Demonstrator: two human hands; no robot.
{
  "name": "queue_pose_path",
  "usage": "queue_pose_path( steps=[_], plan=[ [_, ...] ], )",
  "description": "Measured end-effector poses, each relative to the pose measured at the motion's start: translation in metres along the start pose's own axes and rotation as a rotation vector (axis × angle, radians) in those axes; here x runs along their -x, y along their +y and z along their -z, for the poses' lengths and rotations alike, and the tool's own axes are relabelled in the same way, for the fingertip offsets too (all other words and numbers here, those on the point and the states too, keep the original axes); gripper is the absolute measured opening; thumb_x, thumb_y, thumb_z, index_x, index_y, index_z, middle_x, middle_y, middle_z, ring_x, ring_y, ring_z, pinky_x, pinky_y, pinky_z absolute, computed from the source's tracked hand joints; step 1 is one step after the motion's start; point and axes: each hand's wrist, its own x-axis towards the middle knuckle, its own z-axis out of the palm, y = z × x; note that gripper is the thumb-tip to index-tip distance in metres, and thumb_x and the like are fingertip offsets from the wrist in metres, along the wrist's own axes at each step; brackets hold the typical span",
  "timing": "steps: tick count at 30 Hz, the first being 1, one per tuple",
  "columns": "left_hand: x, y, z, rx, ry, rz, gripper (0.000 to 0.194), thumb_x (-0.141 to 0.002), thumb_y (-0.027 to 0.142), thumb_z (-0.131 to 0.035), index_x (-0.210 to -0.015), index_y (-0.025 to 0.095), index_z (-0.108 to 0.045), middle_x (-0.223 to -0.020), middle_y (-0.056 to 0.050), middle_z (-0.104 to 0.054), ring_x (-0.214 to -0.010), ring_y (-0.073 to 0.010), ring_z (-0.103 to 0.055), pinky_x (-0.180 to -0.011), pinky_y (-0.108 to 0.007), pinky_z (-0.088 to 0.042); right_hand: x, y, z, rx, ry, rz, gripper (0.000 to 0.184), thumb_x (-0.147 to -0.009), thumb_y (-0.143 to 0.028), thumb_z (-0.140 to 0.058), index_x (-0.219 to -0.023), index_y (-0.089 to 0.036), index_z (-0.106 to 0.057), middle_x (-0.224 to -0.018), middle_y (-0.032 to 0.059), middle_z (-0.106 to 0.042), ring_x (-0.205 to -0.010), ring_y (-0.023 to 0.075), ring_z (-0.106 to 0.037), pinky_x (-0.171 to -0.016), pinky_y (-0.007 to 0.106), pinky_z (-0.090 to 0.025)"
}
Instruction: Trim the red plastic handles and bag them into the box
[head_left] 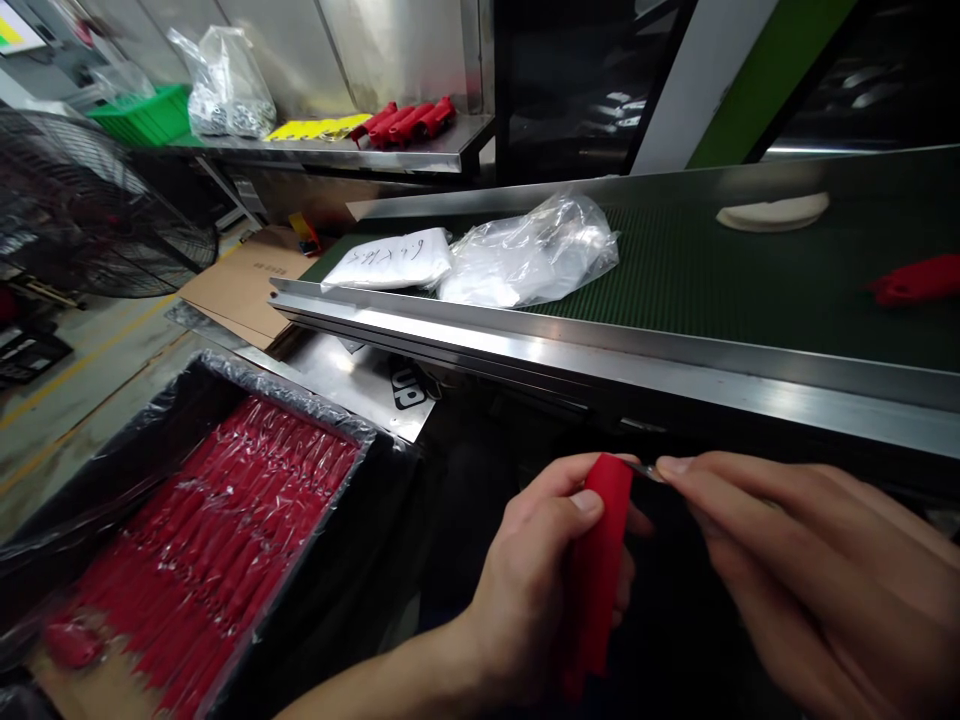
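A long red plastic part (606, 540) is held nearly upright in my left hand (529, 565), thumb on its near face and fingers wrapped behind. My right hand (810, 540) pinches a small thin metal blade (643, 469) between thumb and forefinger. The blade's tip meets the top edge of the red part. Both hands are in front of the conveyor's near rail. The lower end of the red part is in shadow, and most of the blade is hidden by my fingers.
Ahead runs a green conveyor belt (660, 270) with plastic bags (536, 255), a cream curved piece (776, 213) and another red part (919, 280). At left, a lined box (352, 428) holds bagged red parts (225, 530). Behind stand a fan (97, 200) and a metal shelf (427, 158).
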Motion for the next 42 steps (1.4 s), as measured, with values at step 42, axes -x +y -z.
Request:
queue_pose_path(
  steps=[42],
  plan=[
    [-0.044,0.035,-0.004,0.048,0.098,-0.079,0.028,-0.089,0.035,-0.053,-0.113,0.021,-0.057,-0.091,-0.003,-0.058,-0.058,-0.0079,-0.045,-0.045,-0.015,-0.037,0.042,0.002,0.006,0.071,0.098,0.017,0.045,-0.088,-0.008,-0.056,-0.132,-0.02,-0.058,-0.117,0.0057,-0.063,-0.103,0.0172,-0.061,-0.086,0.03,-0.05]
  ],
)
